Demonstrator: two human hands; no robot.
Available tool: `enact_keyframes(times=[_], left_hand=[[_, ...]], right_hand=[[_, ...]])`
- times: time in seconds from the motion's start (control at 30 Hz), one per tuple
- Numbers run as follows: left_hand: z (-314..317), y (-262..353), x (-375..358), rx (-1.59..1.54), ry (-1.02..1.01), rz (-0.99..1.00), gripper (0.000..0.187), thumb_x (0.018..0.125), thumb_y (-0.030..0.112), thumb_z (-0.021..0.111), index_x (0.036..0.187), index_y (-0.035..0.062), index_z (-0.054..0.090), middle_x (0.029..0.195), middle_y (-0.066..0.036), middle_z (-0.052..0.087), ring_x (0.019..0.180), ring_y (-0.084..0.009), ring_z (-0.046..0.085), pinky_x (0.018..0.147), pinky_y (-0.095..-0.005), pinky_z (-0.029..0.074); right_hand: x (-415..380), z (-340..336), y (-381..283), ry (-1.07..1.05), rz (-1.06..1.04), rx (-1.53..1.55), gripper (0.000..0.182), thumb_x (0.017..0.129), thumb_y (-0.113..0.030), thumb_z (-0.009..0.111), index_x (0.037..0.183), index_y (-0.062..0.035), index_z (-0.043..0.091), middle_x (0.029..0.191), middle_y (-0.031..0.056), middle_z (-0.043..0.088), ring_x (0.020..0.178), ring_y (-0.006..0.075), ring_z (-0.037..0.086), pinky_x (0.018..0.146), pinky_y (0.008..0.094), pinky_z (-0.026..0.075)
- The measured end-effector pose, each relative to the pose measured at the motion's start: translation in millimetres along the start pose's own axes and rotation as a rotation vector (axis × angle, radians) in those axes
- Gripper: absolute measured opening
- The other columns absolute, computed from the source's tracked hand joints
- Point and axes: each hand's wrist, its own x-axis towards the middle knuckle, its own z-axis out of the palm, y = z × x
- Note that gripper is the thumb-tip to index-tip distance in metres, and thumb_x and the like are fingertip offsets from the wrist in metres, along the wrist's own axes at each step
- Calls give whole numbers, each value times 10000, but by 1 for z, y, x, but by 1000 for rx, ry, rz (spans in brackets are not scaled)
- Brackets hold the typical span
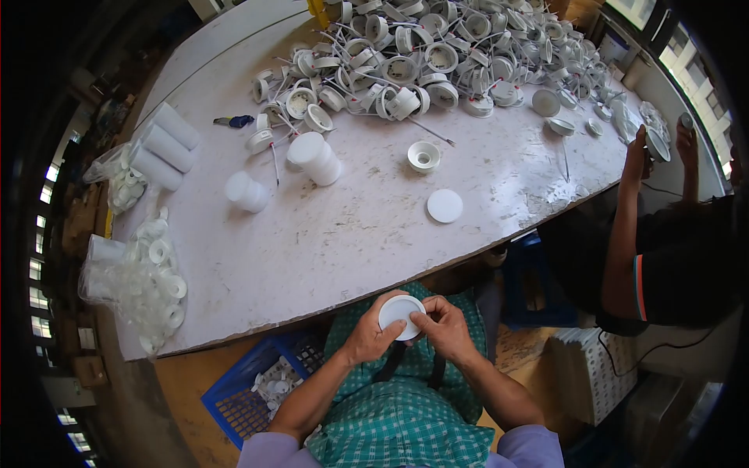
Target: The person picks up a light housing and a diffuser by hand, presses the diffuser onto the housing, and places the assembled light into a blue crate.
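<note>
Above my lap, just off the table's front edge, I hold a round white lamp housing with a flat disc face (399,310). My left hand (363,335) is wrapped around its left side, thumb on the face. The fingers of my right hand (450,333) grip the right rim, with that thumb pressing near the edge. On the table ahead lie a loose white disc (445,206) and a white ring-shaped housing (424,158). Left of them stand a taller stack of white discs (316,160) and a shorter stack (246,193).
A large heap of white lamp housings with wires (398,70) covers the table's back. White rolls (165,148) and a bag of white rings (156,273) lie left, near a blue-handled tool (235,122). A blue basket (222,398) stands below. At right, a co-worker's hands (638,152) hold parts.
</note>
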Motion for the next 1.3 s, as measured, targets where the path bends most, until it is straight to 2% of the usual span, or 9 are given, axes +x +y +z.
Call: enact_keyframes(times=[0.37,0.47,0.53,0.63,0.87,0.97,1.03,1.13,1.3], left_hand=[[-6,-2,8,-185,-81,-82,569,810,-9,584,1319,-4,331,1109,-136,547,900,-210,612,700,-324,569],[-7,-7,12,-192,-112,-85,511,858,38,551,1317,1,331,1110,-143,548,861,-218,629,657,-326,581],[-7,-8,15,-551,-95,-262,435,903,134,527,1281,-7,365,1088,-168,560,837,-250,643,627,-337,588],[2,-7,18,-306,36,-260,360,935,172,467,1237,-18,413,1003,-161,596,769,-240,657,549,-314,577],[11,9,21,-174,82,-285,309,931,144,461,1184,-35,468,928,-163,625,704,-224,663,456,-288,545],[6,12,21,-150,50,-281,360,953,227,427,1197,-35,457,948,-179,627,694,-248,664,472,-299,550],[0,14,16,-477,-71,-331,535,975,434,310,1218,-18,461,948,-178,627,681,-237,665,495,-277,563],[-9,15,6,-588,-106,-296,690,952,559,179,1237,-10,446,963,-185,627,715,-256,674,524,-293,576],[-18,27,4,-566,-189,-254,714,944,575,168,1243,-15,436,975,-191,624,751,-253,676,569,-311,588]], right_hand=[[5,-1,19,93,-74,-65,190,816,-127,682,819,28,572,882,63,529,692,104,577,552,233,512],[4,-1,16,111,-16,-68,179,828,-106,661,855,31,548,837,68,557,668,118,588,533,242,524],[3,0,10,123,-9,-111,189,830,-110,654,868,37,541,826,78,566,668,126,596,532,243,526],[-1,3,2,126,72,-20,195,834,-122,641,867,40,537,836,96,586,684,136,608,547,245,528],[-4,1,8,123,28,103,209,838,-126,634,865,47,519,768,102,601,599,135,602,523,242,492],[-5,1,5,110,36,126,217,848,-149,626,871,41,524,758,94,597,594,132,597,528,239,485],[-5,1,8,104,27,125,224,853,-164,623,880,37,528,748,86,594,594,126,591,536,236,481],[-4,-1,13,15,43,205,234,864,-193,617,905,21,533,730,66,585,608,113,578,557,236,482],[-8,5,15,-75,32,311,219,910,-221,559,936,-3,540,766,60,591,663,124,592,609,243,486]])
